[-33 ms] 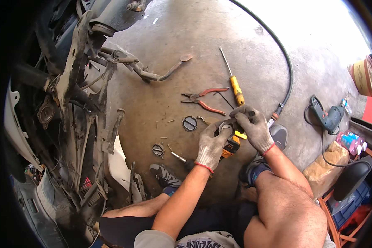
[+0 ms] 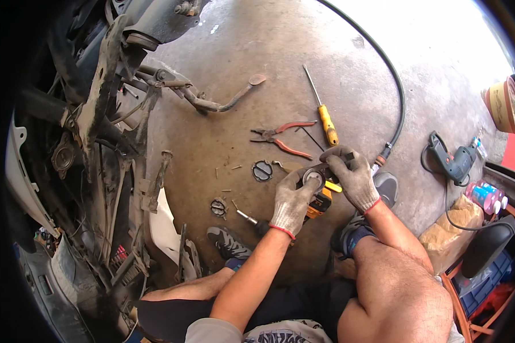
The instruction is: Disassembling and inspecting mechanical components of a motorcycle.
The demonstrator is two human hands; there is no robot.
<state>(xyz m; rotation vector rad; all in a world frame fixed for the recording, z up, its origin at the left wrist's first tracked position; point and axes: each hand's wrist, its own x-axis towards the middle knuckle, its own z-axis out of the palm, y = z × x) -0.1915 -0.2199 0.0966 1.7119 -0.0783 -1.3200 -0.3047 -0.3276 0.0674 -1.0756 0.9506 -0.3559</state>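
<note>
My left hand, in a grey-white work glove with a red cuff, grips a small round metal part with a dark rim. Its thumb lies across the part's face. Close beside it, my right hand, gloved alike, pinches a thin dark strip against the rim; the fingers hide most of the strip. Beneath the hands, a yellow-and-black power tool lies on the floor, partly covered. To the left are a dark round ring, a second round metal piece and several small screws.
Red-handled pliers and a yellow screwdriver lie beyond my hands. A dirty motorcycle frame fills the left side. A black hose curves past the right. Farther right are a corded drill, bottles and a brown paper bundle.
</note>
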